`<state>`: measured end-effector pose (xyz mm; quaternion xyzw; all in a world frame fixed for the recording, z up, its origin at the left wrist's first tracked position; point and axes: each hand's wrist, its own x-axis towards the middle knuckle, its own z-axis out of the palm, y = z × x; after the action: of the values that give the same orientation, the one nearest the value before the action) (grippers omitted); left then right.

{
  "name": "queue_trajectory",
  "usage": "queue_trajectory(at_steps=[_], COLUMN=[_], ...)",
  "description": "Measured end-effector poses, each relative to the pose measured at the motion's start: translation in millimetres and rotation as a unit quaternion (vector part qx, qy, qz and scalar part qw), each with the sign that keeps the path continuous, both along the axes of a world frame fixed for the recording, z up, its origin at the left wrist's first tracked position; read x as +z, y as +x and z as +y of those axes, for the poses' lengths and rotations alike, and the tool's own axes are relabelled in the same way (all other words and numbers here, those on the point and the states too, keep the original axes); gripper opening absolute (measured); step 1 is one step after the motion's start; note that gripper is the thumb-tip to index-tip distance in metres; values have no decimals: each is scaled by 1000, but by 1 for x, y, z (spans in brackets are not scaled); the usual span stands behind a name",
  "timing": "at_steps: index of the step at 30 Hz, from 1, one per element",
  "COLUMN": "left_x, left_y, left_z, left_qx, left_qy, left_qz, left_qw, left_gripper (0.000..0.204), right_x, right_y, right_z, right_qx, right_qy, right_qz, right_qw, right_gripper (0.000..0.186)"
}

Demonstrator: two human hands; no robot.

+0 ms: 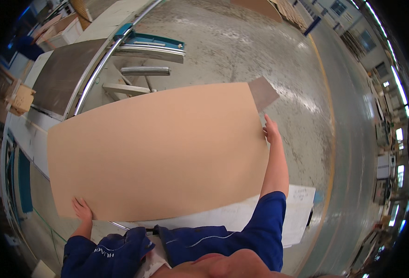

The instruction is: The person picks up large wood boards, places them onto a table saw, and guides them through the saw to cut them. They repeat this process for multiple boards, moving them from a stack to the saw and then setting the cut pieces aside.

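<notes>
A large tan fibreboard panel point(158, 153) spreads in front of me, its left end overlapping the machine table. At its near left corner, my left hand point(82, 209) holds the edge, fingers on the top face and the thumb out of sight. My right hand point(271, 129) grips the right edge with some fingers curled at the rim and one stretched along it. Just beyond that hand, a small grey-brown sheet point(263, 94) shows past the panel's far right corner. The panel's underside is hidden.
Along the left stands a machine table point(65, 76) with a metal rail point(103, 60) and a teal-edged support arm point(153, 46). A wooden block point(21, 98) sits on its left side. A white sheet point(299, 208) lies low at right. A yellow line point(327, 88) crosses the floor.
</notes>
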<state>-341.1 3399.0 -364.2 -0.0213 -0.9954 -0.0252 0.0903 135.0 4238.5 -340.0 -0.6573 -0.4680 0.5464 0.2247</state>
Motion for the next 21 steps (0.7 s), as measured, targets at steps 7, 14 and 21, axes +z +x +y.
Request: queue_trajectory(at_steps=[7,14,21], left_x=[7,34,-4], left_y=[-10,24,35], left_z=[16,53,-63], left_qx=[-33,317,225], left_qy=[43,346,777], left_qz=[16,-97,-226], left_qw=[998,878,543], left_gripper=[61,73,54], right_x=[-35,9,77], right_y=[-26,-12,30], right_z=[49,17,-101], right_qx=[37,28,0], right_qy=[-116,-104,-119], right_qz=[199,203,336], right_qw=[972,973,934], right_gripper=[61,47,37])
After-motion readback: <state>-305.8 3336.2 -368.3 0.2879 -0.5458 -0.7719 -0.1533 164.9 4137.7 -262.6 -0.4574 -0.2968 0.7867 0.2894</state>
